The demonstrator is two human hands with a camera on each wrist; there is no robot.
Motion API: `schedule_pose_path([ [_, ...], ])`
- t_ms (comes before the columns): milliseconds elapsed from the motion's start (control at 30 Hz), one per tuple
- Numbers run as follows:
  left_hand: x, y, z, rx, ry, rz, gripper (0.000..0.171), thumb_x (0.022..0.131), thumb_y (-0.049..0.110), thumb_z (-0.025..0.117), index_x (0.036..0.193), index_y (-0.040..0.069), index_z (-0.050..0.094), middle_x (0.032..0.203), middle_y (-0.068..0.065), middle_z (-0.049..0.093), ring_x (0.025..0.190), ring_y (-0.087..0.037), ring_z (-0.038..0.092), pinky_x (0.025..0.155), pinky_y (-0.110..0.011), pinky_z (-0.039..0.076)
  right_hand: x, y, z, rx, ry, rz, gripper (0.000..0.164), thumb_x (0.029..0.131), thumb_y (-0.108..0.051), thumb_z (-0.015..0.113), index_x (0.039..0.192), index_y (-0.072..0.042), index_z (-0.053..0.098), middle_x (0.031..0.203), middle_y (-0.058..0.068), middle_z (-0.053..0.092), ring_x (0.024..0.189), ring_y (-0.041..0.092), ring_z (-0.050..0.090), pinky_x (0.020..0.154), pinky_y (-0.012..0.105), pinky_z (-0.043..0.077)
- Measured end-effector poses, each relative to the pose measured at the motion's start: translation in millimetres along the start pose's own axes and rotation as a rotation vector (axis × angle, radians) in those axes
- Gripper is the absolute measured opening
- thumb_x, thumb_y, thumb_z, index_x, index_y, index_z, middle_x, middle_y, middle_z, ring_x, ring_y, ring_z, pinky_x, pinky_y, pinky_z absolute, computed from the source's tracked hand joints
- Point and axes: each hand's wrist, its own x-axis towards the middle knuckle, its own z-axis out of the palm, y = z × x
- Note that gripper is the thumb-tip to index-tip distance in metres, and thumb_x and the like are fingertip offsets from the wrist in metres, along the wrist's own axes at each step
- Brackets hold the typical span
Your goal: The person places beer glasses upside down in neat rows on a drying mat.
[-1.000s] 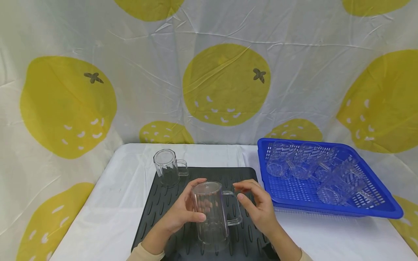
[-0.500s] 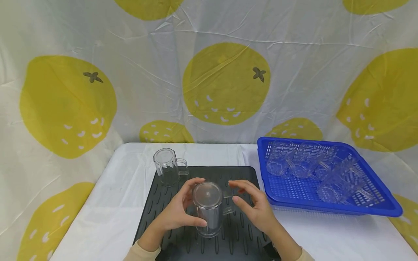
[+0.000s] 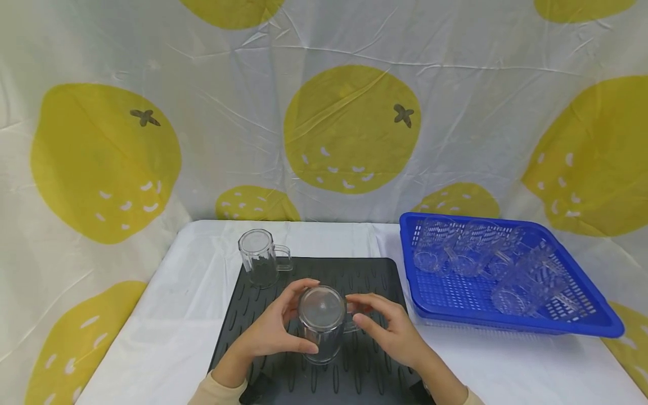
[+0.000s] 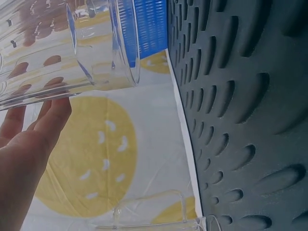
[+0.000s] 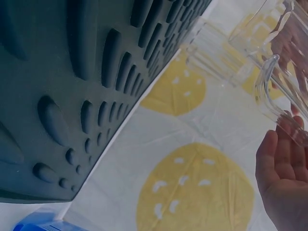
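Note:
A clear glass mug [image 3: 329,337] is upside down, base up, in front of me over the dark mat [image 3: 374,360]. My left hand [image 3: 275,329] grips its body, thumb on the near side and fingers behind. In the left wrist view the rim of the mug [image 4: 127,43] is apart from the mat. My right hand [image 3: 387,326] is at the handle side, with relaxed fingers and thumb close around the handle [image 5: 267,89]. Another glass mug [image 3: 259,261] stands at the mat's back left corner, its handle to the right.
A blue plastic basket [image 3: 430,306] on the right of the white-covered table [image 3: 167,337] holds several clear glass mugs [image 3: 521,287] lying on their sides. Behind the table hangs a white cloth [image 3: 228,140] printed with yellow lemons.
The held mug has tipped so its base faces the head camera more and its handle has turned away. My right fingers have moved left, in to the handle. The other mug stays put.

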Motion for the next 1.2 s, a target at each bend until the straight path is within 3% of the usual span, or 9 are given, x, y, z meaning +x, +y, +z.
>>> schedule_pose_path([
  [300, 0.1, -6.3, -0.2, 0.018, 0.010, -0.049, 0.093, 0.075, 0.005, 0.084, 0.151, 0.017, 0.030, 0.141, -0.011, 0.045, 0.122, -0.026, 0.053, 0.102, -0.036, 0.043, 1.5, 0.1, 0.9, -0.012, 0.009, 0.039, 0.030, 0.093, 0.013, 0.054, 0.119, 0.001, 0.063, 0.105, 0.009, 0.068, 0.095, 0.015, 0.066, 0.078, 0.029, 0.056],
  [533, 1.7, -13.4, 1.1, 0.044, 0.031, -0.036, 0.096, 0.078, 0.009, 0.082, 0.153, 0.019, 0.024, 0.139, -0.010, 0.050, 0.125, -0.026, 0.052, 0.102, -0.037, 0.042, 2.1, 1.9, 0.2, -0.022, 0.026, 0.095, 0.025, 0.094, 0.009, 0.056, 0.116, 0.001, 0.064, 0.102, 0.009, 0.068, 0.094, 0.014, 0.066, 0.077, 0.028, 0.056],
  [667, 5.4, -13.4, 1.0, 0.052, 0.071, -0.058, 0.092, 0.078, 0.008, 0.081, 0.152, 0.022, 0.028, 0.142, -0.007, 0.049, 0.130, -0.024, 0.048, 0.105, -0.036, 0.039, 5.5, 2.6, -0.6, -0.067, 0.053, 0.137, 0.023, 0.094, 0.006, 0.058, 0.115, -0.001, 0.065, 0.102, 0.008, 0.069, 0.094, 0.013, 0.066, 0.074, 0.029, 0.057],
  [967, 15.1, -18.8, -6.5, 0.177, 0.227, -0.031, 0.080, 0.079, 0.007, 0.080, 0.146, 0.011, 0.038, 0.138, -0.010, 0.051, 0.126, -0.021, 0.050, 0.103, -0.033, 0.042, 20.1, 13.5, -1.1, -0.172, 0.108, 0.164, 0.023, 0.093, 0.002, 0.061, 0.115, 0.000, 0.067, 0.102, 0.006, 0.070, 0.092, 0.013, 0.065, 0.068, 0.027, 0.057],
  [1200, 26.3, -22.0, -20.8, 0.234, 0.272, -0.051, 0.078, 0.079, 0.005, 0.080, 0.146, 0.009, 0.039, 0.138, -0.011, 0.051, 0.125, -0.025, 0.049, 0.103, -0.047, 0.041, 37.9, 28.9, -2.3, -0.208, 0.114, 0.157, 0.023, 0.093, 0.001, 0.062, 0.115, 0.000, 0.067, 0.101, 0.006, 0.069, 0.091, 0.017, 0.065, 0.069, 0.027, 0.057],
])
